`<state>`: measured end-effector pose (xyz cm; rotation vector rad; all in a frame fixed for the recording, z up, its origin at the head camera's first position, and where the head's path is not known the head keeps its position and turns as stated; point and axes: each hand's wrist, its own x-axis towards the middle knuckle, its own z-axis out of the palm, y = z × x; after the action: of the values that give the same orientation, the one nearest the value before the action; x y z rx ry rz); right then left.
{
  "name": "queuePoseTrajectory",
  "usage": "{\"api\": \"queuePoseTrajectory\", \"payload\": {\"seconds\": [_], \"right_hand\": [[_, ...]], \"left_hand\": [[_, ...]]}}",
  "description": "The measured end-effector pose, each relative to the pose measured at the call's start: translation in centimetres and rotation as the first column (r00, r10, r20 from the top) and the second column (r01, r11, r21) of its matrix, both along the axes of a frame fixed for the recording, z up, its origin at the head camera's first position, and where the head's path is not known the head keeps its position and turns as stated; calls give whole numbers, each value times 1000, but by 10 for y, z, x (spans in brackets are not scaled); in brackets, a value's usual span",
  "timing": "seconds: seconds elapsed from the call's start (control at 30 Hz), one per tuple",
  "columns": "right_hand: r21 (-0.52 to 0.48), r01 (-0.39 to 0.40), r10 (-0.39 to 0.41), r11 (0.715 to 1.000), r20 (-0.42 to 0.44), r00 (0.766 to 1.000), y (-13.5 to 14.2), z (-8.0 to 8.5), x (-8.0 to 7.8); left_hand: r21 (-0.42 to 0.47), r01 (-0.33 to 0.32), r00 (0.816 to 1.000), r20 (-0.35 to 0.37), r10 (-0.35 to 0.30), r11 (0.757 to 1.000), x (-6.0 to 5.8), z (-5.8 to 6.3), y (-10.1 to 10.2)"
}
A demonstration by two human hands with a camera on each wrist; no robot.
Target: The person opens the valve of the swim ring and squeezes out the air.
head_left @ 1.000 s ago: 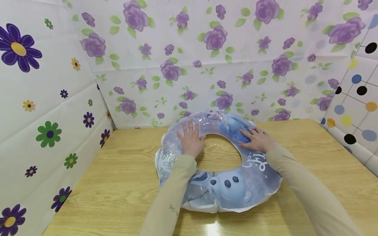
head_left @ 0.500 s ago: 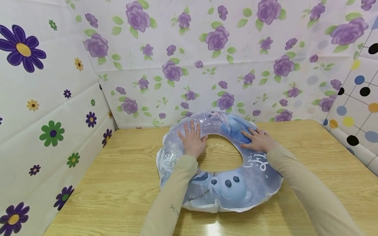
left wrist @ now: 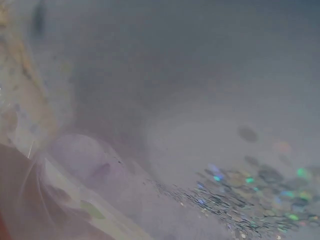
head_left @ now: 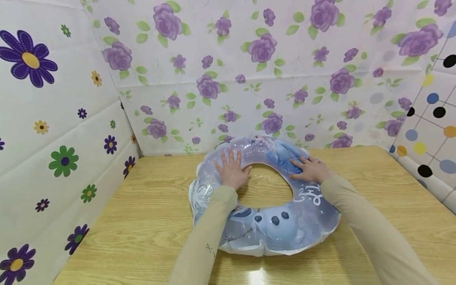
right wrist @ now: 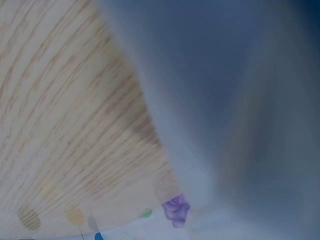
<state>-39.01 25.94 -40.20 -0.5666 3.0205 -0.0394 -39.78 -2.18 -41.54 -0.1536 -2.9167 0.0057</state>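
Observation:
An inflated swim ring (head_left: 281, 231) lies on the wooden table, pale blue and lilac, printed with a snowman, a figure in blue and white lettering. My left hand (head_left: 233, 171) rests on its upper left part with fingers spread. On its right side, below the blue figure, lies my right hand (head_left: 311, 169), fingers stretched out over the plastic. Up close in the left wrist view, shiny glitter (left wrist: 250, 195) shows inside the clear ring. The ring's blurred side (right wrist: 200, 100) fills much of the right wrist view.
The wooden table (head_left: 142, 221) runs around the ring and shows through its hole. Behind stands a wall covering with purple roses (head_left: 262, 48). A daisy-patterned covering (head_left: 64, 160) borders the left, and a dotted covering (head_left: 432, 130) the right.
The head view has shifted slightly. The top of the ring sits a little lower under my hands, which keep nearly the same places.

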Motion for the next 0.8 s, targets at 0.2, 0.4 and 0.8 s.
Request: {"api": "queuePoseTrajectory", "payload": {"seconds": [0.2, 0.4, 0.8], "right_hand": [[-31, -29, 30, 999, 5, 1000, 6, -3, -1], [-18, -13, 13, 1000, 11, 1000, 1, 2, 2], [0, -5, 5, 1000, -7, 1000, 2, -1, 2]], "left_hand": [[36, 6, 998, 70, -9, 999, -1, 1, 1], [31, 0, 996, 86, -3, 1000, -1, 2, 0], [26, 3, 996, 88, -5, 1000, -4, -3, -1]]}}
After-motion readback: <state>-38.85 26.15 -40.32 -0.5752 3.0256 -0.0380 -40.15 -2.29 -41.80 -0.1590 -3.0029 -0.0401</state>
